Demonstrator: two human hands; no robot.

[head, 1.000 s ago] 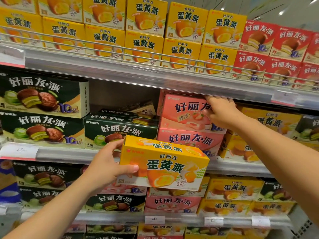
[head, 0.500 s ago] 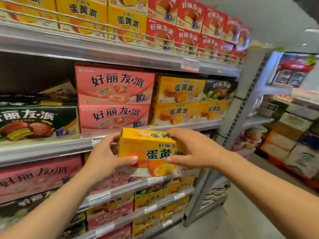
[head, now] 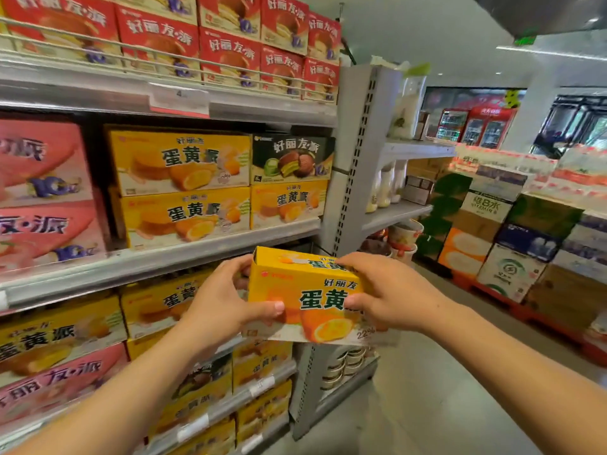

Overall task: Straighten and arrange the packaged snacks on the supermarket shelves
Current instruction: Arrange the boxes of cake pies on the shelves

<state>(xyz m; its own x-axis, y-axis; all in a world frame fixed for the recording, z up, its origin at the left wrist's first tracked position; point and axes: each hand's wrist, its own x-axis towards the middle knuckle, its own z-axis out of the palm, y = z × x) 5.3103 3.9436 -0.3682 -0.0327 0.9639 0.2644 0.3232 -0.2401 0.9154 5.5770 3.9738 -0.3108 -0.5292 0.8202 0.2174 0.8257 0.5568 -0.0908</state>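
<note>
A: Box [head: 307,295] first: where is it?
B: Off the shelves. The yellow egg-yolk pie box is held in the air in front of the shelf unit's grey upright post [head: 353,165]. The left hand [head: 226,302] grips its left end, thumb across the front; the right hand [head: 382,293] grips its right end, fingers curled over the top edge.

A: How far along is the arranging?
B: Partly done, I judge. Left of the post, the yellow boxes [head: 184,188] on the middle shelf [head: 157,257] stand two high and face out, and the red boxes [head: 230,44] above them look neat. A dark green box [head: 292,157] sits right beside the post on top of a yellow one, seemingly out of place. The held box is not yet placed, and the lower rows left of the post are too blurred to judge.

A: What differs from half a second ago?
B: The view has swung right, so the post is near centre and the stacked cartons [head: 512,244] right of it show more. The box has moved right with it; both grips are unchanged.
</note>
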